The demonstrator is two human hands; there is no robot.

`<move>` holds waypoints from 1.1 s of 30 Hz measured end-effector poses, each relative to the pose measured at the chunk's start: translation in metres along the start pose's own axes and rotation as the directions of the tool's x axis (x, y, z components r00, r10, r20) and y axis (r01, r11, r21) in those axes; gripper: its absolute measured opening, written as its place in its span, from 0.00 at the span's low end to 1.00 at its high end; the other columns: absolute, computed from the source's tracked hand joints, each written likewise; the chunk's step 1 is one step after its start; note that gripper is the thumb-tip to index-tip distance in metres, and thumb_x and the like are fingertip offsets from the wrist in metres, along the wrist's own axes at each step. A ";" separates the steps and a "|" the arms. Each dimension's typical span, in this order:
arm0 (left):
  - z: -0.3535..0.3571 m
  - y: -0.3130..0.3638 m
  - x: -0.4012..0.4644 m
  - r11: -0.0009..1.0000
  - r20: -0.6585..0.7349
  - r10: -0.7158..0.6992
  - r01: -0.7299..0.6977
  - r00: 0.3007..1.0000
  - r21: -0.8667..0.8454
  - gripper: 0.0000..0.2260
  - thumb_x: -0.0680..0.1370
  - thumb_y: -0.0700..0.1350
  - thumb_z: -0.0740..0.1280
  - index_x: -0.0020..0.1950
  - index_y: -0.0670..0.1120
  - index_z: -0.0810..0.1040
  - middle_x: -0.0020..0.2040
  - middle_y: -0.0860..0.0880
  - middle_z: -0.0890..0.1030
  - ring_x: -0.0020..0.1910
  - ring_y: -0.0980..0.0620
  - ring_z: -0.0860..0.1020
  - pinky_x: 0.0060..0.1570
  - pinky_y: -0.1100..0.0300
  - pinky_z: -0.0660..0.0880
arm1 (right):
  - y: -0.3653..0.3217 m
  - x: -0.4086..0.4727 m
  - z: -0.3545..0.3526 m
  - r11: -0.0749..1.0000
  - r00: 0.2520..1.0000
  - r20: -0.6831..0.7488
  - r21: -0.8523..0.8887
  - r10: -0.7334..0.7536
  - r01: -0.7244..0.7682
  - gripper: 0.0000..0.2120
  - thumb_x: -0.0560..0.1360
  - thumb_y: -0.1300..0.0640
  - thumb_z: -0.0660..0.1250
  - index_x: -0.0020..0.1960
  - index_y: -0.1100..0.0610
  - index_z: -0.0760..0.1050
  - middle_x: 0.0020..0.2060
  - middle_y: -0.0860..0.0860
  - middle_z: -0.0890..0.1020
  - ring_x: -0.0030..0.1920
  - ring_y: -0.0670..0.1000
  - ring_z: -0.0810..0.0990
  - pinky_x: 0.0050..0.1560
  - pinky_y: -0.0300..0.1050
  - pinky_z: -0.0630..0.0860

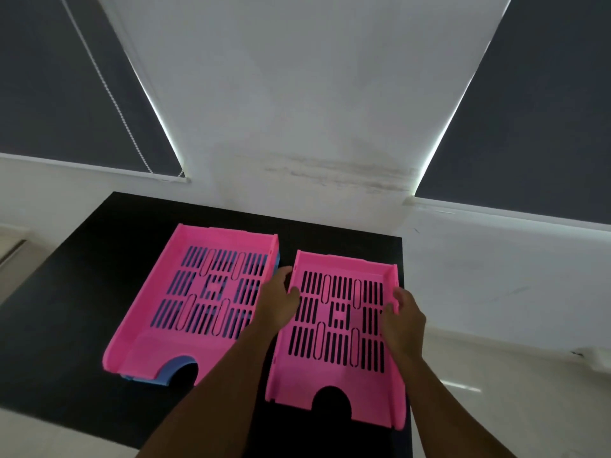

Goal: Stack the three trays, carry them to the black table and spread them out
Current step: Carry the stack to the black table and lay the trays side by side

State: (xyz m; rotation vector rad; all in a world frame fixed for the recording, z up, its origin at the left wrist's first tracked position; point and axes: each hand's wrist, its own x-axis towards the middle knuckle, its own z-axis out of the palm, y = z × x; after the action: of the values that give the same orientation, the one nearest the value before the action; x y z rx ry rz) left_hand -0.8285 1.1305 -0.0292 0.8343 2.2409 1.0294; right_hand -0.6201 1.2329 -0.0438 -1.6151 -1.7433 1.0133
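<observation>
A white wall (317, 94) fills the far middle, with grey smudges low down just above the black bench (82, 276). Dark roller blinds cover a window on the left (66, 87) and another on the right (545, 110), with thin lines of daylight showing along their inner edges. A bead chain (109, 94) hangs before the left blind. White sills run beneath both.

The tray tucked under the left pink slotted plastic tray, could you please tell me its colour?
Blue, seen at the front notch in the head view.
</observation>
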 end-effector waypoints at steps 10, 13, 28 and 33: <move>-0.118 -0.036 0.012 0.987 -0.297 0.156 -0.155 0.942 0.028 0.11 0.79 0.38 0.64 0.60 0.46 0.79 0.55 0.48 0.83 0.53 0.50 0.81 0.53 0.57 0.76 | -0.084 -0.045 0.087 0.987 0.986 0.106 0.104 -0.132 0.121 0.10 0.80 0.58 0.65 0.58 0.59 0.80 0.42 0.48 0.81 0.41 0.43 0.80 0.46 0.44 0.81; -0.160 -0.075 0.014 0.987 -0.337 0.147 -0.113 0.930 0.118 0.14 0.77 0.38 0.65 0.63 0.45 0.77 0.61 0.46 0.80 0.59 0.48 0.77 0.61 0.52 0.73 | -0.095 -0.072 0.122 0.991 0.974 0.206 0.115 -0.090 0.067 0.13 0.78 0.56 0.68 0.60 0.60 0.80 0.51 0.55 0.84 0.47 0.53 0.81 0.50 0.45 0.78; -0.249 -0.170 0.018 0.992 0.063 -0.022 0.029 0.998 -0.119 0.07 0.81 0.41 0.61 0.47 0.52 0.74 0.42 0.47 0.82 0.34 0.54 0.84 0.29 0.65 0.77 | -0.125 -0.142 0.199 0.999 0.993 0.118 -0.042 0.010 -0.005 0.08 0.79 0.68 0.62 0.49 0.64 0.80 0.44 0.58 0.83 0.44 0.56 0.83 0.48 0.49 0.83; -0.280 -0.176 0.031 0.990 0.022 0.011 -0.007 1.000 -0.140 0.04 0.81 0.41 0.62 0.51 0.49 0.75 0.42 0.46 0.83 0.35 0.52 0.85 0.30 0.63 0.79 | -0.149 -0.149 0.219 0.999 0.997 0.074 -0.052 -0.010 0.014 0.08 0.79 0.67 0.62 0.48 0.71 0.76 0.43 0.65 0.81 0.40 0.63 0.83 0.37 0.51 0.83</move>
State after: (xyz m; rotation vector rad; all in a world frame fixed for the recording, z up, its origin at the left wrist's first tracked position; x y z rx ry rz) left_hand -1.0927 0.9303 -0.0166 0.7920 2.1201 1.1607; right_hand -0.8642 1.0520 -0.0311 -1.6157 -1.8412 1.0417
